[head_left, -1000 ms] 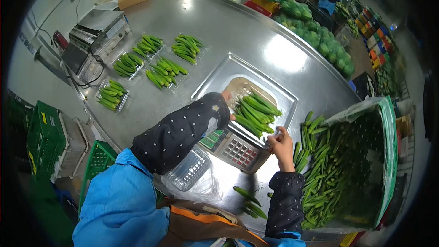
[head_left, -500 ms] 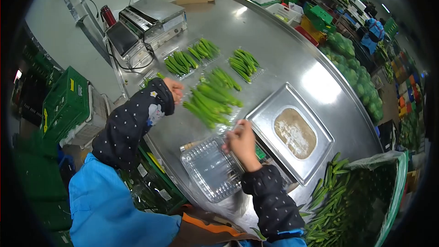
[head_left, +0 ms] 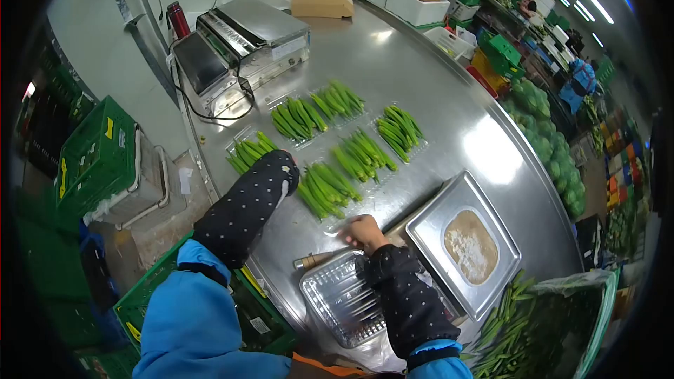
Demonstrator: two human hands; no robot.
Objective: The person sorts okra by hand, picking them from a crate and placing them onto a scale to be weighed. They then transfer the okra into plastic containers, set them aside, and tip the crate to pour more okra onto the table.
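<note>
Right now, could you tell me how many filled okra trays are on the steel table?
6: back row, left tray, middle tray, right tray; front row, far tray, centre tray, nearest tray. The sleeve may hide another.

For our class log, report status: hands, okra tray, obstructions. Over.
Left hand hidden behind sleeve, at okra tray. Right hand at tray's near edge, grip unclear. Empty clear trays beside; nothing blocking.

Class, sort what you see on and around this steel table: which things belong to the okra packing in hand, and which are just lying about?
In the job: right hand at the okra tray; filled trays; empty tray stack; scale pan; loose okra.

Lying about: cardboard box; red bottle; green crate; cabbages.
</note>
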